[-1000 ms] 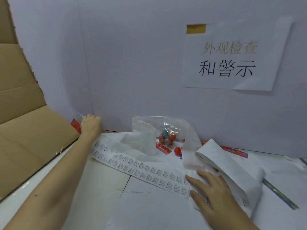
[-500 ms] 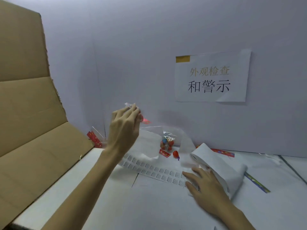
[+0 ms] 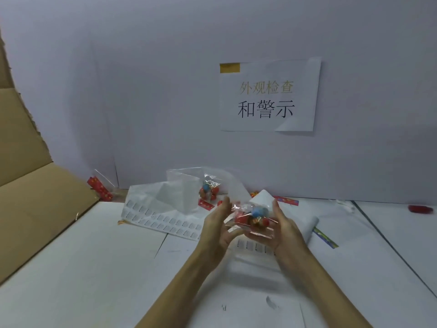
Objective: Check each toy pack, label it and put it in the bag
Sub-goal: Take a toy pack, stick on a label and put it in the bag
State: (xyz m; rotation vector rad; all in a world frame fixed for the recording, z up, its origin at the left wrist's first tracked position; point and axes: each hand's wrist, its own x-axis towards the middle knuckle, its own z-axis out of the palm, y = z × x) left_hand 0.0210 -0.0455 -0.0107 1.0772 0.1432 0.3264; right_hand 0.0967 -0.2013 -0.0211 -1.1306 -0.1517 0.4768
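Both hands hold one small clear plastic toy pack with red and blue pieces (image 3: 254, 218) up over the white surface (image 3: 94, 268), the left hand (image 3: 218, 227) and right hand (image 3: 282, 229) each curled round an end, probably so it can be looked over. Beneath lies the white sheet of printed labels (image 3: 163, 223). Behind, the large clear plastic bag (image 3: 186, 192) already holds another pack; nothing blocks it. A brown cardboard sheet (image 3: 35, 197) leans at left.
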